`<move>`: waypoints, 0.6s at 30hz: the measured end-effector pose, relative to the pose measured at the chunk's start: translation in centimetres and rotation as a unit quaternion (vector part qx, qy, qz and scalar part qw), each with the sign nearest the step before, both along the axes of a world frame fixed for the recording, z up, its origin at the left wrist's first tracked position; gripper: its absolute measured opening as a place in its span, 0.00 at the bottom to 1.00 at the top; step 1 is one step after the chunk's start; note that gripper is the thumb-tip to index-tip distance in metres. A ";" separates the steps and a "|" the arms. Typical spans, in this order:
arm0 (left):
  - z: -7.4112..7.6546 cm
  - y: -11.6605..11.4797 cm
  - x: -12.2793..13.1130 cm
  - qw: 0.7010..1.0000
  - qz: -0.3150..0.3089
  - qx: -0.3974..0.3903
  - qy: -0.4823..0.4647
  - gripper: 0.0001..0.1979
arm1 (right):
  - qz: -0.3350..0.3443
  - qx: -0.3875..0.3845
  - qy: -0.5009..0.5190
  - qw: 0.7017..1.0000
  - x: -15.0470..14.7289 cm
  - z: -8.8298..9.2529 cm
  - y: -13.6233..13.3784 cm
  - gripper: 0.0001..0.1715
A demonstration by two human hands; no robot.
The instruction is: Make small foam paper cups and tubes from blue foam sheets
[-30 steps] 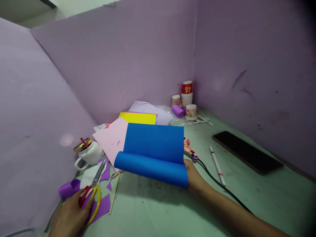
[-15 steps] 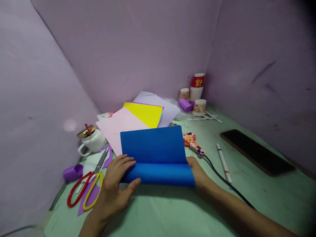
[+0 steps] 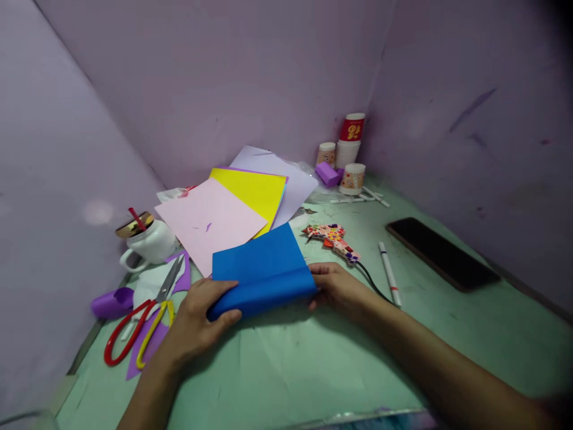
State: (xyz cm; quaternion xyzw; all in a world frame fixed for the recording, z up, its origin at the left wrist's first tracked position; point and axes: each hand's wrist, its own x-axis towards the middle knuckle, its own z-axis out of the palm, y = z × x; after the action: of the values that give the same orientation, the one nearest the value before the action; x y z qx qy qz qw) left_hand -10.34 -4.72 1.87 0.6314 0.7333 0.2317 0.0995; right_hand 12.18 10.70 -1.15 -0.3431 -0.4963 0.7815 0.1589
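Observation:
A sheet of blue paper (image 3: 259, 257) lies tilted on the table, its near part curled over into a loose roll. My left hand (image 3: 201, 319) grips the roll's left end, with the thumb in front and fingers on top. At the right end, my right hand (image 3: 335, 285) has its bent fingers closed on the paper's edge. Beyond that hand lies a flower-patterned glue gun (image 3: 333, 242) with a black cord. Left of my left hand are scissors (image 3: 152, 313) with one red and one yellow handle, resting over purple paper scraps.
Pink paper (image 3: 210, 221), yellow paper (image 3: 250, 194) and pale sheets overlap at the back. A white mug (image 3: 154, 242) and a purple roll (image 3: 111, 303) stand left. Paper cups (image 3: 352, 179) are at the back right, near a marker (image 3: 389, 275) and a phone (image 3: 441, 254).
The blue paper has come down lower and tilted, its right end now higher. My right hand has shifted left and up with it, its fingers now showing at the edge. The view has shifted slightly.

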 end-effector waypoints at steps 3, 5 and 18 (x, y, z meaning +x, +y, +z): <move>-0.5 0.0 -0.5 1.000 0.010 -0.001 -0.004 0.25 | -0.015 0.004 -0.023 1.000 -0.2 -0.5 -0.1 0.04; -1.4 -0.2 -1.2 0.999 0.032 0.015 -0.002 0.26 | -0.019 0.012 -0.034 0.999 -0.4 -0.8 -0.1 0.02; -3.1 0.0 -2.4 0.980 -0.028 0.172 0.094 0.20 | -0.062 0.116 0.026 0.991 -0.7 -2.2 0.1 0.06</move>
State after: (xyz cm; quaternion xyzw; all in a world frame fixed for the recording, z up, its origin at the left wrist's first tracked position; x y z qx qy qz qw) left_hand -12.78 -4.76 -1.24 0.6785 0.6702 0.2916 -0.0733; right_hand 11.48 10.83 -3.34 -0.3319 -0.5567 0.7163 0.2584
